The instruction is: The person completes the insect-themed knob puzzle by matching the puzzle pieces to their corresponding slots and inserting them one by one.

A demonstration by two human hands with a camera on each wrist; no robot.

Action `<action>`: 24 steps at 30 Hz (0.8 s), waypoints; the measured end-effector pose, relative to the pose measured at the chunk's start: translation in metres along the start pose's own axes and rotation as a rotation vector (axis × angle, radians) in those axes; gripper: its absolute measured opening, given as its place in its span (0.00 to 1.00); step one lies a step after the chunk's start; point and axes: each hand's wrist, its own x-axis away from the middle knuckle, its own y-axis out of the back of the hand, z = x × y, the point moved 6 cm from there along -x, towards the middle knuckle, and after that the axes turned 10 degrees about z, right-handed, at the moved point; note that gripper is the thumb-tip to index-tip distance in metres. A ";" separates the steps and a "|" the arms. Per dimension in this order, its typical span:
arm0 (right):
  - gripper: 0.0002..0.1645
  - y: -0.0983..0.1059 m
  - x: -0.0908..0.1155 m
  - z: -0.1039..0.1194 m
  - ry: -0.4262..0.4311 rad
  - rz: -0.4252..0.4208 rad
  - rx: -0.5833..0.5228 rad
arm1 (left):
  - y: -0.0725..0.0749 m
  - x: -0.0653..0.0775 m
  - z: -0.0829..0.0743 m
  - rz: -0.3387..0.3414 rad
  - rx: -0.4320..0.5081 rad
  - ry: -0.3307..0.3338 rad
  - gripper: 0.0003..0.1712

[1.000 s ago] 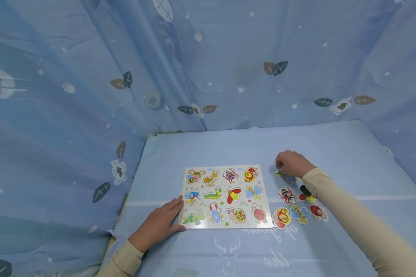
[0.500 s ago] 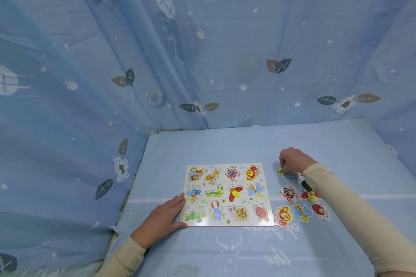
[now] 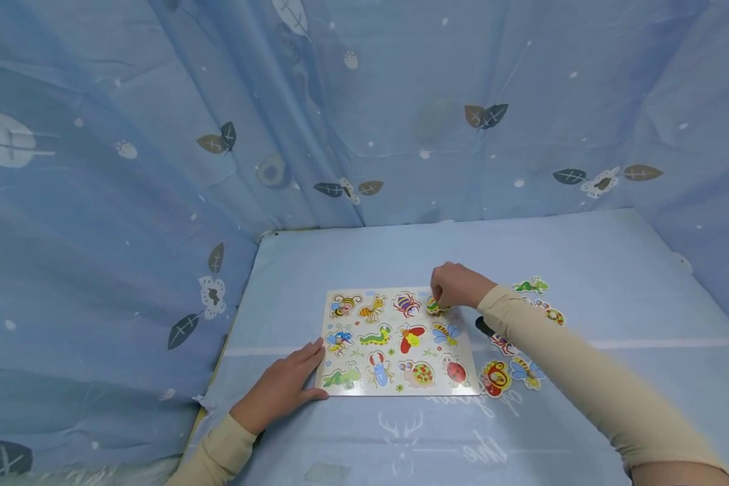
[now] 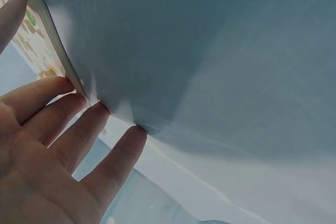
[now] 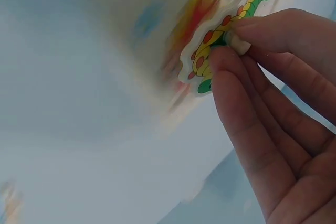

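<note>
An insect puzzle board point(image 3: 370, 391) lies flat on the table, printed with bugs in rows. My left hand point(image 3: 279, 391) rests at its left edge, fingers fairly straight. In the left wrist view, the fingertips point(image 4: 100, 109) are right at the board's side point(image 4: 58, 40). Over the board's back right corner, my right hand point(image 3: 462, 287) pinches a caterpillar puzzle piece point(image 5: 212, 35) by its small wooden knob point(image 5: 239, 43). The yellow-green piece, with red spots, is held between thumb and fingertips. In the head view it overlaps the printed ladybird there.
Loose pieces lie right of the board: a green insect point(image 3: 531, 285), a snail point(image 3: 554, 315), a red-yellow bug point(image 3: 495, 379) and a dragonfly point(image 3: 527, 372). A spider piece point(image 3: 503, 345) is partly hidden by the right sleeve point(image 3: 559, 358). Blue curtains point(image 3: 401, 135) stand behind the table.
My right hand has lifted the caterpillar piece from the loose pieces and carried it left over the board. The green insect and snail pieces now show. The left hand has stayed at the board's edge.
</note>
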 end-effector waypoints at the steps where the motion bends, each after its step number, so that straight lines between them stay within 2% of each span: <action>1: 0.09 -0.003 -0.005 0.012 0.033 0.000 0.007 | 0.000 0.000 0.000 0.001 0.002 0.000 0.51; 5: 0.13 -0.015 -0.020 0.054 0.148 0.002 0.015 | -0.001 0.000 0.001 0.003 0.000 -0.001 0.51; 9: 0.12 -0.025 -0.030 0.083 0.181 0.014 0.014 | -0.001 0.000 0.001 -0.008 -0.004 -0.008 0.51; 15: 0.11 -0.038 -0.039 0.106 0.217 0.030 0.021 | 0.001 -0.001 -0.001 -0.007 -0.003 -0.013 0.51; 24: 0.09 -0.044 -0.043 0.122 0.226 0.042 0.015 | -0.001 -0.001 0.002 0.003 -0.005 -0.004 0.50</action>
